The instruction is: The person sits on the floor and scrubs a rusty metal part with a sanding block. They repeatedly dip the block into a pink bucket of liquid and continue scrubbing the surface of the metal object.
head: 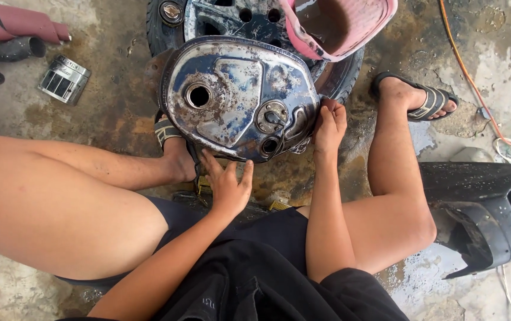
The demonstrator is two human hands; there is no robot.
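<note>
I had both hands on the fuel tank (237,98), which sat on a wheel (338,77) between my knees. My left hand (228,184) lay flat, fingers spread, against its lower edge; my right hand (329,125) curled over the right rim. The rounded metal shell was rusty and patchy blue, its holes uncovered, so cleaning looked barely begun. The concrete floor (112,107) was stained.

Under my left hand (228,185) and right hand (329,126) the fuel tank (237,98) is glossy metal, its blue paint worn to rusty patches. The tyre (159,32) behind is matt black rubber. The floor (112,89) is rough, stained, wet concrete; the basin (338,27) is scuffed pink plastic.
</note>
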